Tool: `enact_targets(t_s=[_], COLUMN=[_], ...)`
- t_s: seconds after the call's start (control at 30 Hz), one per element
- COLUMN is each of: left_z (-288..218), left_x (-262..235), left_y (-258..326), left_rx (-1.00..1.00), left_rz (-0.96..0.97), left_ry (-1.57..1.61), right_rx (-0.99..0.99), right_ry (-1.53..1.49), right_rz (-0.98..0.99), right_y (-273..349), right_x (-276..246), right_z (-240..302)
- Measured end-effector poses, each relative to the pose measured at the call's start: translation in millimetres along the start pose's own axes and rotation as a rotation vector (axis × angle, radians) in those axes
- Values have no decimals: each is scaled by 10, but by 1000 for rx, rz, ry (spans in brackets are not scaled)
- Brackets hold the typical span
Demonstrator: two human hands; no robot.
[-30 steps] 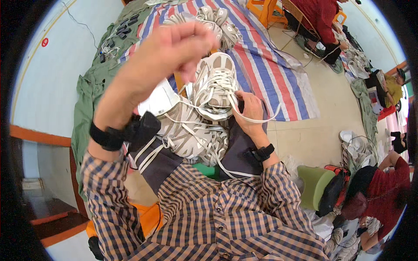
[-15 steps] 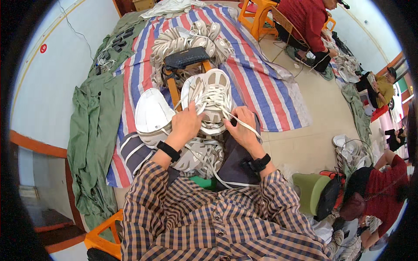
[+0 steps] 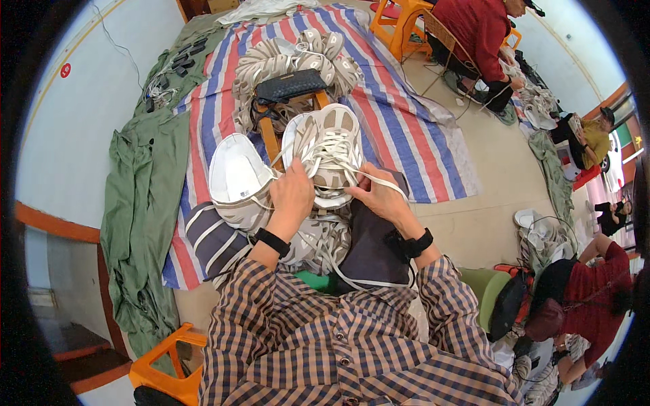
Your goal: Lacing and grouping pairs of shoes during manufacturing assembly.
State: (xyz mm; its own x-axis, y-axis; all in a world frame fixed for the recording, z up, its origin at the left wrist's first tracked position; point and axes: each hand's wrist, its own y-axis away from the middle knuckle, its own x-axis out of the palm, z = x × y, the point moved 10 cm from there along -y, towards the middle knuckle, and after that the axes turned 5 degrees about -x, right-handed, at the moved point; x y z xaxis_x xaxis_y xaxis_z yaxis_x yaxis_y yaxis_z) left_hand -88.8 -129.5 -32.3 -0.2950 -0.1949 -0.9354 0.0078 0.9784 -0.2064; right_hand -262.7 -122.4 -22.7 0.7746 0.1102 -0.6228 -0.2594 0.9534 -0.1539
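In front of me, a beige and white sneaker [image 3: 340, 120] points its toe away, with cream shoelaces [image 3: 336, 150] across its top. My left hand [image 3: 292, 193] is closed at the shoe's left side, fingertips pinching near a lace. At the right side, my right hand [image 3: 382, 194] pinches a lace that trails over its fingers. A second shoe with a white inside [image 3: 238, 169] lies left of my left hand. More beige sneakers [image 3: 313, 240] with loose laces rest in my lap, below my hands. The fingertips partly hide what they grip.
A black woven purse [image 3: 291, 86] lies on an orange stool frame [image 3: 270, 143] beyond the sneaker. Behind it, several sneakers [image 3: 261, 62] are heaped on a striped sheet [image 3: 406, 139]. Green cloth [image 3: 144, 203] lies at the left. Other people [image 3: 470, 34] sit at the right.
My head view shifts slightly. Both hands stay at the sneaker's laces; my right hand has turned a little, with its lace still over the fingers.
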Motion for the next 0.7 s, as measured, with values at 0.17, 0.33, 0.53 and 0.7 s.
enact_targets(t_s=[0.17,0.33,0.53,0.7], left_z=[68,45,27,22], left_x=[25,35,-40,-22], left_y=[15,6,11,21], left_rx=[-20,-33,-7,-11], left_rz=[21,11,-69,-60], left_ry=[-47,29,-51,-40], right_rx=[-154,-176,-42,-45], right_ry=[161,91,18,325], right_rz=[144,82,-201,-190], right_y=[33,134,107,32], right_x=[43,68,17,44], right_z=[71,-190,-362,-443])
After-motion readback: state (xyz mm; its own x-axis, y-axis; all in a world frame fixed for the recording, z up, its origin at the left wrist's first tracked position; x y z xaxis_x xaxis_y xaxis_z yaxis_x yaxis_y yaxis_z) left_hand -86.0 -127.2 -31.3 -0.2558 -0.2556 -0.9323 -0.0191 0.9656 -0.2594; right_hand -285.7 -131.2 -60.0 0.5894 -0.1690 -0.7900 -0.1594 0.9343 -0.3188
